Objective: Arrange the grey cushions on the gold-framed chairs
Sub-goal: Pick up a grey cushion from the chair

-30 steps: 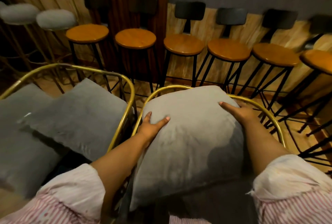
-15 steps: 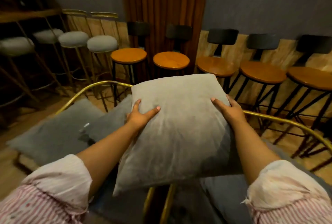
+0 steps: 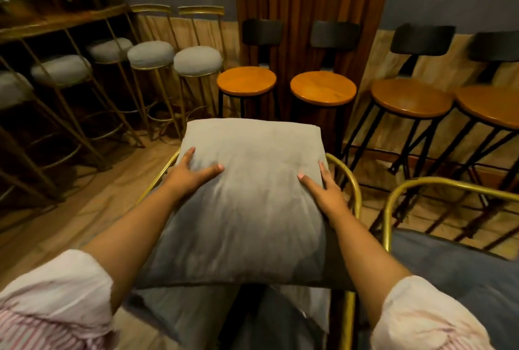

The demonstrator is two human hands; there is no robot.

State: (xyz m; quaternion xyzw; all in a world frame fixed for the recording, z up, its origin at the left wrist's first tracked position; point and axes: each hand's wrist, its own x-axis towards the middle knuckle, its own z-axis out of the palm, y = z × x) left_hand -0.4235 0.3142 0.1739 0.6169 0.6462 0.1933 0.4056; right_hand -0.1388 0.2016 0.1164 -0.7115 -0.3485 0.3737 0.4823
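Grey cushion sits between my two hands, over the gold-framed chair. My left hand presses its left edge, fingers spread on top, thumb lying across the fabric. My right hand clamps the right edge likewise. Second gold-framed chair just beside on the right. More grey cushion fabric shows underneath, near my sleeves.

Pink-and-white striped sleeves (rolled to pale cuffs), bare forearms
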